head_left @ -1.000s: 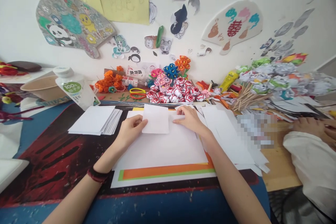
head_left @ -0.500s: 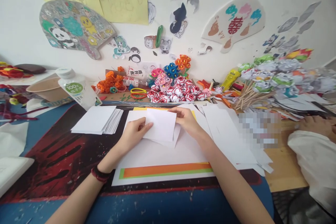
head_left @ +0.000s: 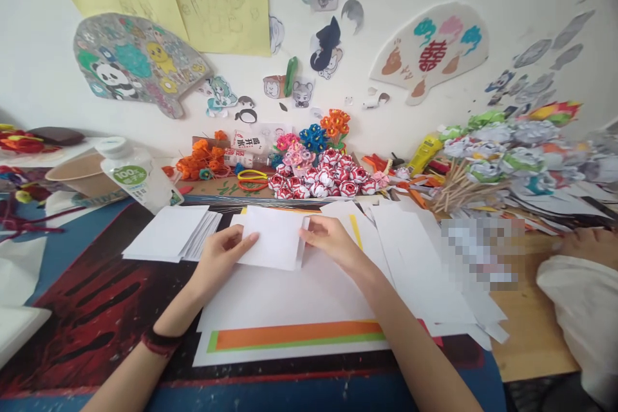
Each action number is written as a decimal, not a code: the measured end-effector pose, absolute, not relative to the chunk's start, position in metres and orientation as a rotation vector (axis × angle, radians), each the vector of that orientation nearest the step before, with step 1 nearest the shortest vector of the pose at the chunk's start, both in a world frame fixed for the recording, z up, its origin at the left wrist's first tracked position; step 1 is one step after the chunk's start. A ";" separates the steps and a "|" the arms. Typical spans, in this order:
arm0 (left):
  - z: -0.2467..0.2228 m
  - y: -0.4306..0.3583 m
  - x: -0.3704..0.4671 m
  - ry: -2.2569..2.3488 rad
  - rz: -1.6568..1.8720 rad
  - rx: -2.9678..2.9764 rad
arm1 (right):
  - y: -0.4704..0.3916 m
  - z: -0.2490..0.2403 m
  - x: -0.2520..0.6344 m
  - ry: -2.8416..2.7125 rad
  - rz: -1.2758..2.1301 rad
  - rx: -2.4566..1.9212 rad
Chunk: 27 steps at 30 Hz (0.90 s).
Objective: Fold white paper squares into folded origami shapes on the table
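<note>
Two white paper pieces, one laid nearly over the other, are held up between my hands; the front white paper (head_left: 273, 238) faces me. My left hand (head_left: 226, 248) grips their left edge, thumb on the front. At the right edge, my right hand (head_left: 328, 238) pinches the paper, where a narrow strip of the rear piece shows. Beneath lies a large white sheet (head_left: 290, 302) over orange and green paper (head_left: 299, 336). Left of my left hand sits a stack of white paper squares (head_left: 164, 232).
A white bottle (head_left: 138, 174) leans at the back left. Red and white paper flowers (head_left: 333, 174) line the wall side. Loose white sheets (head_left: 425, 264) spread to the right. Flowers on sticks (head_left: 502, 148) lie beyond them. Another person's sleeve (head_left: 579, 302) rests at the far right.
My hands and the held paper have shifted slightly left. The two pieces now overlap more evenly, with the rear one showing along the right side instead of sticking out below.
</note>
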State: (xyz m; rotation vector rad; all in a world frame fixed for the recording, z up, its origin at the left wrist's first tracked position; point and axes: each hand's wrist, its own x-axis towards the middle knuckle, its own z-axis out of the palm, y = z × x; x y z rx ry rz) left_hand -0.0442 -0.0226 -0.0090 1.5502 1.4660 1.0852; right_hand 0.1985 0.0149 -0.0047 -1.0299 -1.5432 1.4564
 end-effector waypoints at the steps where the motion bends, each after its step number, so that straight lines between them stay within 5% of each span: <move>1: -0.010 -0.022 -0.045 1.476 1.097 1.537 | 0.015 -0.007 0.198 -1.589 1.426 -1.056; 11: -0.020 -0.018 -0.055 1.523 1.323 1.333 | 0.007 0.010 0.200 -1.862 1.109 -1.299; 17: -0.021 -0.018 -0.054 1.508 1.372 1.274 | 0.003 0.010 0.206 -1.980 0.519 -1.533; 27: -0.024 -0.015 -0.053 1.606 1.885 1.303 | -0.010 0.025 0.209 -2.213 0.577 -1.506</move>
